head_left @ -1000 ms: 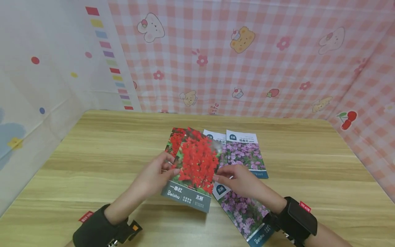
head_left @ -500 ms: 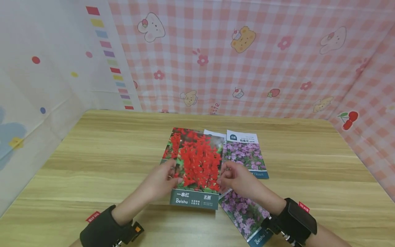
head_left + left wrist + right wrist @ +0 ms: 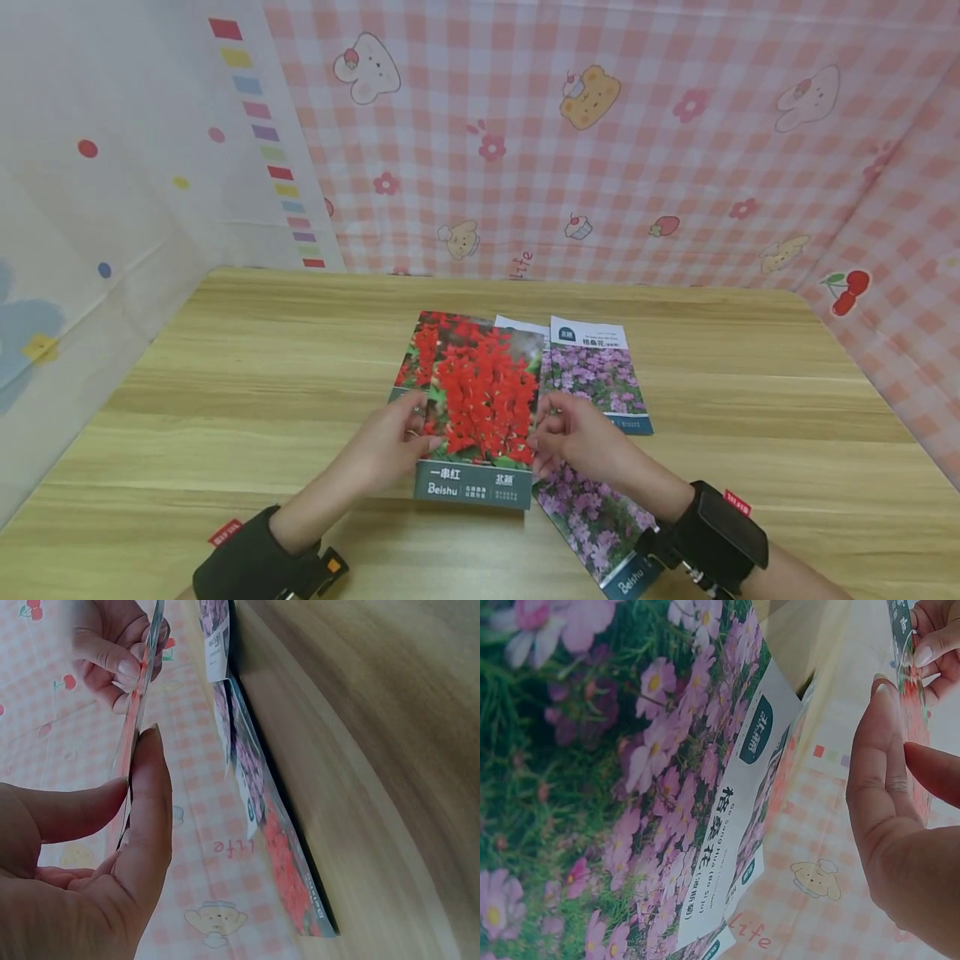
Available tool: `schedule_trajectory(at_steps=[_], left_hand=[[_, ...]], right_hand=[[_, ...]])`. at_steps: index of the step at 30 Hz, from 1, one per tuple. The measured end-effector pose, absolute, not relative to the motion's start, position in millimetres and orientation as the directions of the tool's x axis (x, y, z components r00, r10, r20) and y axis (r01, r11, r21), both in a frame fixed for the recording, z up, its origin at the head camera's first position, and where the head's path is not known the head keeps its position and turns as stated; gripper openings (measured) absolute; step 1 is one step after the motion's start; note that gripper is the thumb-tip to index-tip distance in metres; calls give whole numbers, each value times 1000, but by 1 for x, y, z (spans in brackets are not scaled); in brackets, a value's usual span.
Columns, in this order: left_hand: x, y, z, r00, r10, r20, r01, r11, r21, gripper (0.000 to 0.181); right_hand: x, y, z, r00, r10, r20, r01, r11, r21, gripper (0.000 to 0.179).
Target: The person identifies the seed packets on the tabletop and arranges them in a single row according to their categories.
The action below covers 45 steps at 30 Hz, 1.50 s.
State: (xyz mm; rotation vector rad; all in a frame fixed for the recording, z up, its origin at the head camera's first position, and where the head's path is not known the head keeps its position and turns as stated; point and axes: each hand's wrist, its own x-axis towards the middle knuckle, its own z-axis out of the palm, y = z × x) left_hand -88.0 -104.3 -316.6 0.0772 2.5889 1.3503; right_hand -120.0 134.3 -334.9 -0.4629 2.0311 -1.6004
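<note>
Two red-flower packets (image 3: pixel 487 392) show, one above the table (image 3: pixel 262 358), one on it; three purple-flower packets (image 3: pixel 597 379) lie on it; two hands (image 3: pixel 384 440), two wristbands (image 3: pixel 242 557) over it.

The table (image 3: pixel 262 375) (wood-grained) bears several flower packets (image 3: pixel 600 377).

I take the wood-grain tabletop (image 3: pixel 262 375) as datum. Behind it stands a pink gingham backdrop (image 3: pixel 525 179); left of it, a white polka-dot cloth (image 3: pixel 127 208); right of it, gingham fabric (image 3: pixel 911 242) bearing a cherry print (image 3: pixel 851 292). Lighting: diffuse.
</note>
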Motion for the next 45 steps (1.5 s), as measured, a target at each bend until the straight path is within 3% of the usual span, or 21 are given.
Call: schedule_trajectory(at_steps=[14,24,35,45], left_hand=[[-92,-129,-312,-989,131,-67,30,624,780,35],[-99,-181,-311,-993,95,-76,12,701,713,38],[-110,-240,-318,-994,42,-99,-28,788,615,40],[-127,-279,-329,-985,-11,-171,-97,856,508,37]], right_hand=[[-136,129,-336,-818,-558,-137,-34,285,-958,24],[-144,112,-336,-828,-561,-3,-312,463,-830,19],[-130,87,-336,-710,-699,89,-588,519,-620,23],[-113,68,-336,-545,-826,146,-798,458,-391,27]])
